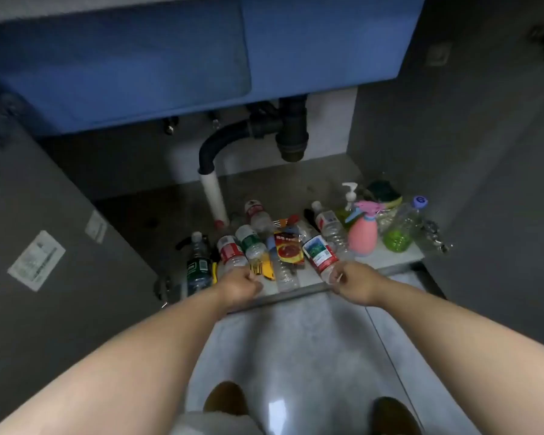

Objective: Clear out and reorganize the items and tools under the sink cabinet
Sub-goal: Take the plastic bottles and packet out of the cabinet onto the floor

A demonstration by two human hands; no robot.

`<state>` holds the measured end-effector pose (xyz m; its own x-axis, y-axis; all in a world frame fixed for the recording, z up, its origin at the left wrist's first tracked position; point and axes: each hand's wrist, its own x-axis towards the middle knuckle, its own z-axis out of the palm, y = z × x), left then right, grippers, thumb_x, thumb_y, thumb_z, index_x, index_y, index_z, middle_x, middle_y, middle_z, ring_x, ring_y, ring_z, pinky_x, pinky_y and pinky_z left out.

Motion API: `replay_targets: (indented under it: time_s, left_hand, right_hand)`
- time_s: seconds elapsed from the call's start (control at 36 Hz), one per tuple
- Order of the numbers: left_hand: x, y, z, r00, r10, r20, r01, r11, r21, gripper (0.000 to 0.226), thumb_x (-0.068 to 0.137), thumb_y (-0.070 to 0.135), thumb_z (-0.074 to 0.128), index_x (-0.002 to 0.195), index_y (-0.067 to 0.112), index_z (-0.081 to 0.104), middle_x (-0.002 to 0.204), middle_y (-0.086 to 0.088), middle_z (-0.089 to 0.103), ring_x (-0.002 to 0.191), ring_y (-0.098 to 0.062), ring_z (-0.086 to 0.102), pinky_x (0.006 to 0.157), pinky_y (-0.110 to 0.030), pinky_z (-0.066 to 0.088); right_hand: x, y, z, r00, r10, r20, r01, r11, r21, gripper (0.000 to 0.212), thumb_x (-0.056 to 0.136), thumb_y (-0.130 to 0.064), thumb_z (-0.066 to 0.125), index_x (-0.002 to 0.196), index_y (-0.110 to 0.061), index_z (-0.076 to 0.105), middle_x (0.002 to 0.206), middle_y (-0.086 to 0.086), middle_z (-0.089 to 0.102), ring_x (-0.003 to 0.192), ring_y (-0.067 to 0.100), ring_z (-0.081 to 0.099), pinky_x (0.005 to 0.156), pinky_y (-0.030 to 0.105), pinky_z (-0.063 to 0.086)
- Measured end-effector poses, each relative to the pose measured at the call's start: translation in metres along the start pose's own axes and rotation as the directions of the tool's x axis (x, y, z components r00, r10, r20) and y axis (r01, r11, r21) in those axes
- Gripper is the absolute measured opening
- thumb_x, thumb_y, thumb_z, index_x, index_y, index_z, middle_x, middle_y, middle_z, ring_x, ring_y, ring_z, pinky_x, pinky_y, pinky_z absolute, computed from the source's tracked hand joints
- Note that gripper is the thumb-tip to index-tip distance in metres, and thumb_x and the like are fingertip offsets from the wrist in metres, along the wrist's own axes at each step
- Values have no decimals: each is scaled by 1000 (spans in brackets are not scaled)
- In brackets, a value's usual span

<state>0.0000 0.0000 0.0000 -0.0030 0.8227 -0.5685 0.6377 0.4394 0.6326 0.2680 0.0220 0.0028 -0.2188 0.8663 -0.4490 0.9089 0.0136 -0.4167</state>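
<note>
Bottles [248, 243] are lying on the cabinet floor [170, 208] at 12 o'clock as I am starting the clear-out: my right hand [352, 279] is pinching the base of the blue-labelled bottle [319, 252] at 1 o'clock, and my left hand [242, 285] is curling by the red-labelled bottle [231, 254] at 11 o'clock, though I cannot tell its grip. Next, I judge, both are needing a straight pull back. I am counting roughly eight bottles, one pink spray bottle [361, 235], one pump dispenser [349, 196], one sponge [387, 189], one red packet [288, 248].

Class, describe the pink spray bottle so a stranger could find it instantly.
Under the blue sink, look at the cabinet floor's right side. Among clear plastic bottles stands the spray bottle: the only pink body, with a pink-and-blue trigger head.
</note>
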Motion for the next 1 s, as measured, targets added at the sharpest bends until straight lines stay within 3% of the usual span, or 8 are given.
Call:
replay_targets:
  time_s: [0.14, 0.17, 0.28, 0.42, 0.58, 0.67, 0.83, 1.0]
  left_hand:
    - [33, 6, 21, 1000, -10, -12, 10, 1000, 15, 8, 91, 18, 61, 84, 21, 58, 77, -1, 57, 68, -14, 53, 59, -23, 38]
    - [39, 11, 27, 1000, -23, -17, 23, 999, 27, 5, 91, 22, 64, 91, 20, 59, 81, -1, 59, 73, -16, 57, 62, -24, 41]
    - [81, 22, 52, 996, -29, -84, 34, 998, 61, 67, 85, 29, 76, 140, 15, 42, 122, -5, 59, 113, -25, 59, 89, -26, 46]
    - [126, 16, 80, 967, -135, -214, 149, 988, 50, 97, 78, 41, 80, 150, 11, 23, 146, -15, 45, 132, -32, 50, 107, -38, 47]
    - [150, -2, 103, 945, -253, -209, 270, 961, 57, 125, 74, 58, 77, 154, 15, -10, 153, -21, 31, 135, -38, 45, 101, -38, 44]
    - [153, -2, 104, 939, -275, -207, 282, 959, 5, 125, 74, 58, 77, 155, 13, -8, 151, -18, 39, 132, -35, 50, 99, -35, 47]
    - [144, 4, 93, 921, -318, -226, 284, 944, -168, 100, 78, 45, 78, 151, 8, 21, 139, -10, 54, 127, -30, 55, 99, -32, 48]
    - [121, 3, 81, 940, -306, -153, 234, 901, -365, 54, 79, 39, 81, 119, 12, 56, 104, -3, 64, 98, -25, 63, 93, -38, 56]
  right_hand:
    - [22, 14, 4, 994, 102, -28, -101, 994, 34, 39, 88, -35, 65, 122, -18, 58, 127, 12, 60, 110, 28, 60, 89, 29, 48]
    - [29, 14, 4, 991, 130, -33, -129, 991, 43, 47, 87, -36, 67, 129, -17, 55, 129, 13, 57, 112, 30, 59, 92, 31, 48]
    - [62, 16, 12, 980, 158, -118, -156, 987, 27, 62, 82, -30, 69, 138, -16, 45, 132, 16, 47, 118, 35, 54, 99, 40, 48]
    - [103, 21, 28, 961, 161, -225, -171, 985, -29, 66, 81, -42, 72, 133, -13, 43, 133, 16, 46, 120, 35, 49, 94, 46, 51]
    - [129, 21, 50, 919, 185, -349, -261, 948, -184, 80, 74, -57, 75, 133, -15, 41, 131, 10, 46, 119, 29, 49, 81, 40, 50]
    - [133, 21, 59, 904, 211, -371, -295, 937, -186, 77, 76, -50, 77, 134, -12, 42, 132, 10, 46, 119, 30, 50, 79, 39, 51]
    - [126, 23, 57, 895, 261, -361, -303, 951, -64, 70, 78, -46, 76, 128, -7, 49, 128, 13, 50, 115, 33, 55, 83, 40, 52]
    - [114, 24, 52, 921, 250, -298, -264, 964, -7, 71, 85, -47, 69, 138, -11, 39, 134, 14, 46, 121, 35, 52, 89, 43, 50]
